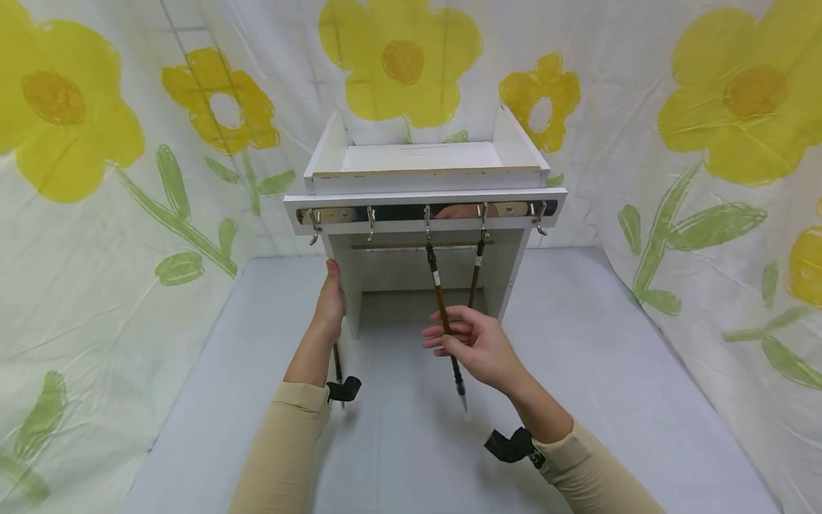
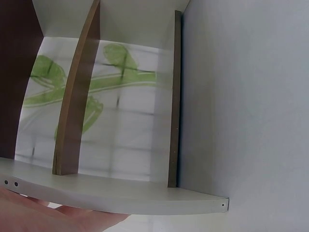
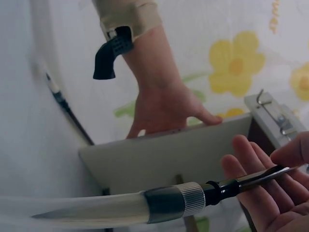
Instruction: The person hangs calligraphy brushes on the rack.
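My right hand (image 1: 478,346) pinches a long brush (image 1: 439,282) between thumb and fingers; its pale tip points down. The brush's upper end meets the middle hook (image 1: 427,218) of a white rack (image 1: 427,196). In the right wrist view, its pale bristles (image 3: 96,212) and dark ferrule fill the foreground. My left hand (image 1: 330,307) rests against the outer face of the rack's left side panel (image 2: 125,195), thumb along the front edge. A second brush (image 1: 476,275) hangs from the hook to the right, partly behind my right hand.
Another brush (image 1: 337,364) shows beside my left wrist, its upper part hidden. Outer hooks (image 1: 315,225) line the rack's metal strip. The rack has an upper tray (image 1: 420,157) and an open underside. It stands on a pale table (image 1: 578,357) before a flowered curtain (image 1: 616,93).
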### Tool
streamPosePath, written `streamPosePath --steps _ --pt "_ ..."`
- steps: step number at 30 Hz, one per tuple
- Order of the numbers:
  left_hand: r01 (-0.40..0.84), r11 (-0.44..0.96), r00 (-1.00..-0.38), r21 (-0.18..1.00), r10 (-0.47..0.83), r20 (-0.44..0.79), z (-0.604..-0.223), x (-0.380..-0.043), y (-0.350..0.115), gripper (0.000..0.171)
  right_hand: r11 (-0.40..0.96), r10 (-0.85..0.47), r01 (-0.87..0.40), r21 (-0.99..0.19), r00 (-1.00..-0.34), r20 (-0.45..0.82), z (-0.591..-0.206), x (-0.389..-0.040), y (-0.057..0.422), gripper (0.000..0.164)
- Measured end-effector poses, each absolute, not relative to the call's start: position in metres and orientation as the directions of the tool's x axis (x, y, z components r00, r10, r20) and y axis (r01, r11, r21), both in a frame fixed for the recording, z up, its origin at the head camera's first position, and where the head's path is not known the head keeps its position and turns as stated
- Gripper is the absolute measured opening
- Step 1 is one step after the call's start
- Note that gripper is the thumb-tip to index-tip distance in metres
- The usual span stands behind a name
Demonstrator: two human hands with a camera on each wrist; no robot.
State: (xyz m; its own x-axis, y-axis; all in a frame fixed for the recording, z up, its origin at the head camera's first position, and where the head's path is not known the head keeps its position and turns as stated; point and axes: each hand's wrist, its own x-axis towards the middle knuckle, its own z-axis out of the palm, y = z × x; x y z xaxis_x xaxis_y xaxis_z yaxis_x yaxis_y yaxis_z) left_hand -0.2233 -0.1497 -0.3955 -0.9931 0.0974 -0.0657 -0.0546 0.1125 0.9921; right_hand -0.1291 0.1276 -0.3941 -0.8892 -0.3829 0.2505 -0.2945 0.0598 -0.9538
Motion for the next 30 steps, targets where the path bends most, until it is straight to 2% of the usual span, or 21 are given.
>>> streamPosePath --steps 8,19,30 --pt "-0.039 0.109 -0.996 0.993 0.077 -0.048 -0.427 -0.242 -0.155 0.071 0.054 -0.380 -0.276 -0.960 -0.894 0.236 -0.399 -0.132 0.128 0.027" --pt "-0.020 0.109 -0.998 0.994 0.058 -0.027 -0.430 -0.244 -0.154 0.079 0.065 -0.391 -0.250 -0.966 -0.897 0.206 -0.401 -0.136 0.129 0.028" --pt "-0.061 0.092 -0.995 0.994 0.074 -0.068 -0.426 -0.246 -0.157 0.068 0.051 -0.383 -0.232 -0.971 -0.903 0.195 -0.402 -0.143 0.128 0.028"
